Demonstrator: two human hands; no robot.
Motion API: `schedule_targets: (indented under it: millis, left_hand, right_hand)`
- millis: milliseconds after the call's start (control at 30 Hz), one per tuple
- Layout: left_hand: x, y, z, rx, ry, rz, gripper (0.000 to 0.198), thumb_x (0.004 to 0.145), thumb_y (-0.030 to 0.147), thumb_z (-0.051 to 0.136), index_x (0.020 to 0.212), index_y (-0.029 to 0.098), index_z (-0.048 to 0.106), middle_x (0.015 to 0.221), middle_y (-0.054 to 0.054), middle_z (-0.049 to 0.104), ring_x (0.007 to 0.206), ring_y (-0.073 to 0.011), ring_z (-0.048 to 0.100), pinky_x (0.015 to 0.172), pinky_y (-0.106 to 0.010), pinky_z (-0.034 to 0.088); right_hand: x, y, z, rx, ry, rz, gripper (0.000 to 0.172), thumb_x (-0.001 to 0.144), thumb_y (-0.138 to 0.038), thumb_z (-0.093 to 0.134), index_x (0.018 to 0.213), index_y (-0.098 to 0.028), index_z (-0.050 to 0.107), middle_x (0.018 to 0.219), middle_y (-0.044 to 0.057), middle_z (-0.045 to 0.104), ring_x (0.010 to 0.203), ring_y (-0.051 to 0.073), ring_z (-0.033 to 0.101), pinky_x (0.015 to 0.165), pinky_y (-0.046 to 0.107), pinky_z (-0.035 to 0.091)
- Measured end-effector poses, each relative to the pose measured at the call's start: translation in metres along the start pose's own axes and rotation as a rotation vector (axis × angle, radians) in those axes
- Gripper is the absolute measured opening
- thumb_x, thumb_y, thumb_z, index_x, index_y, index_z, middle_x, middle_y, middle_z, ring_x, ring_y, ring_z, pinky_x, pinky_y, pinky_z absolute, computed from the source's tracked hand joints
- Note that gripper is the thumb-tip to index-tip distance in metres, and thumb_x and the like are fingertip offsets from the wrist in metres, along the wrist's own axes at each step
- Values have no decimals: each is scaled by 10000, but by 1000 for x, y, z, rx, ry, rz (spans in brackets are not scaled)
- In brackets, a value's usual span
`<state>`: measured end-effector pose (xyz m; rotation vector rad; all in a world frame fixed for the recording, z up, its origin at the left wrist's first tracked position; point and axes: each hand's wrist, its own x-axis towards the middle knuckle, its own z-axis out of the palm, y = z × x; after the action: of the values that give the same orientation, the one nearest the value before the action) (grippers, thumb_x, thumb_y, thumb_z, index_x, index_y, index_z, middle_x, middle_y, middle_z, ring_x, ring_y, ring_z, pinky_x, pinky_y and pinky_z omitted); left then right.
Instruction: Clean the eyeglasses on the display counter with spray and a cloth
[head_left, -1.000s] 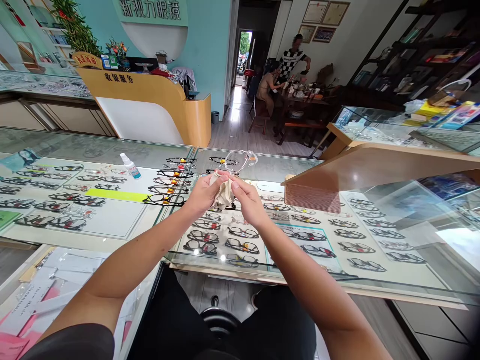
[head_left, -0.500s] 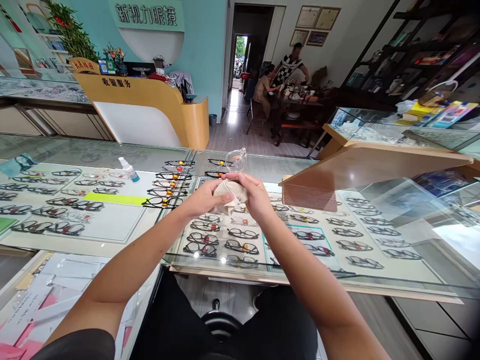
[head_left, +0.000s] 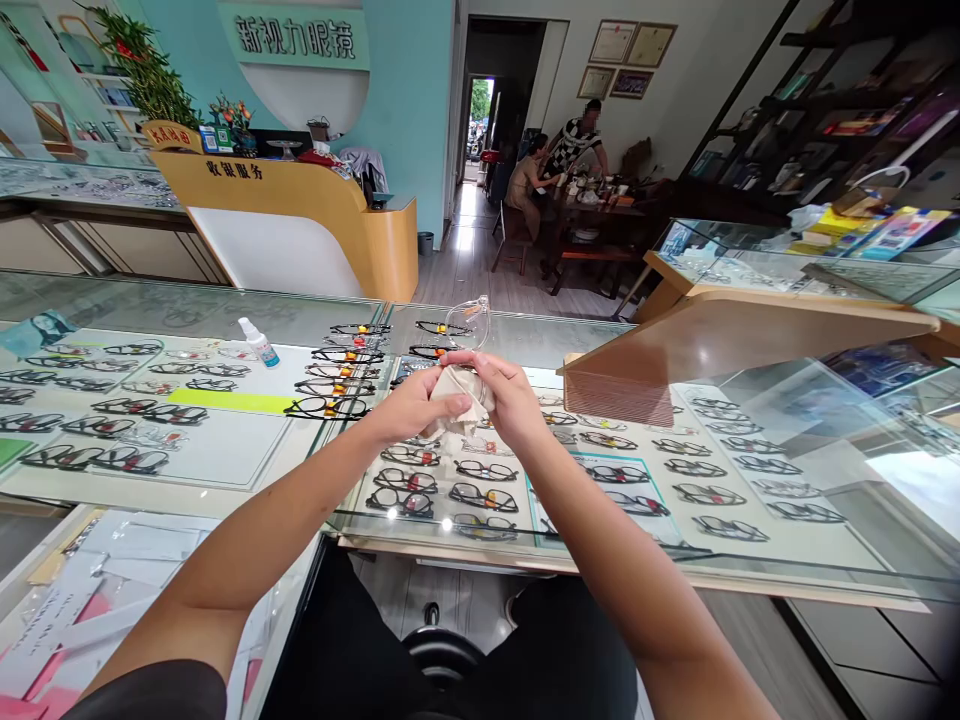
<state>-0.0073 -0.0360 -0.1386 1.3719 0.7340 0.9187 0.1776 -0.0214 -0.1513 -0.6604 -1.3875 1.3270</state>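
Note:
Above the glass counter, a pair of clear-framed eyeglasses sticks up beyond my fingers, one rim and a temple in sight. A pale beige cleaning cloth is bunched around the nearer part of it, which is hidden. My left hand is closed on the cloth, its thumb pressed across the front. From the other side my right hand grips the eyeglasses and the cloth's edge, fingers bent over the top. The two hands' fingertips meet.
Rows of eyeglasses lie in the glass display counter. Black frames rest left of my hands, with a spray bottle farther left. A wooden stand rises at right. Two people are at a far table.
My fingers have shifted slightly on the cloth, and the clear eyeglasses have moved a little to the left. Both hands keep their hold.

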Motion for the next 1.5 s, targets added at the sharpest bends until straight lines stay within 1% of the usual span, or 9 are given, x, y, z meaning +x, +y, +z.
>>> schedule_targets:
  millis: [267,500,633,867,1000,1100,1267,1367,1500]
  left_hand:
    - [0,0,10,-27,117,73,633,628,590,1075,894,177,675,672,29,611,637,-130,576,618,-261,447]
    - [4,-4,13,-14,238,161,664,624,698,1038,829,176,683,683,23,622,668,-127,562,655,-261,448]
    - [2,-4,14,23,313,174,692,661,791,976,836,176,713,679,13,637,650,-132,548,633,-267,433]
    - [1,-1,14,61,363,236,692,721,850,896,777,186,711,705,0,654,652,-132,538,637,-268,444]
    - [1,-4,11,119,341,237,719,804,886,808,684,201,627,584,23,547,563,-118,436,567,-278,373]
    - [2,-7,9,138,297,222,737,857,901,747,655,215,567,568,13,539,550,-122,431,553,-282,352]
    - [4,-4,3,126,204,152,727,791,894,815,740,195,620,625,22,549,574,-117,423,556,-267,346]
    - [2,-2,0,130,131,155,667,784,808,885,823,174,683,725,-3,626,657,-140,511,624,-268,425]
    - [0,-3,-3,122,78,159,603,792,663,955,1061,160,760,962,-62,744,833,-190,648,757,-287,518]
  right_hand:
    - [-3,0,8,4,-28,-71,388,1068,-622,710,1238,-338,912,1364,34,860,1343,289,758,1235,463,527]
    - [-6,-5,17,-112,-26,-89,563,1027,-780,660,1229,-320,916,1397,35,849,1427,324,715,1327,495,452]
    - [-7,-6,19,-110,-45,-113,566,1019,-792,659,1198,-325,924,1390,43,852,1434,330,718,1353,516,422]
    - [-9,-13,22,-144,-54,-122,594,970,-826,694,1173,-320,931,1401,45,847,1473,353,684,1380,526,387]
    - [-8,-14,21,-102,-47,-101,540,949,-791,744,1139,-326,942,1357,33,863,1445,359,701,1361,510,413]
    - [-5,-10,16,-56,-30,-75,487,946,-737,770,1109,-313,947,1316,39,876,1412,365,718,1317,509,457]
    - [-1,-4,6,-31,-2,-37,451,953,-677,761,1096,-291,945,1296,54,882,1370,359,736,1233,500,525]
    - [0,-4,3,-25,-17,-48,414,974,-646,746,1116,-310,944,1301,39,880,1363,340,748,1254,483,516]
    - [1,-5,1,-4,-15,-43,403,983,-629,744,1133,-311,941,1292,37,883,1350,331,757,1265,489,511]
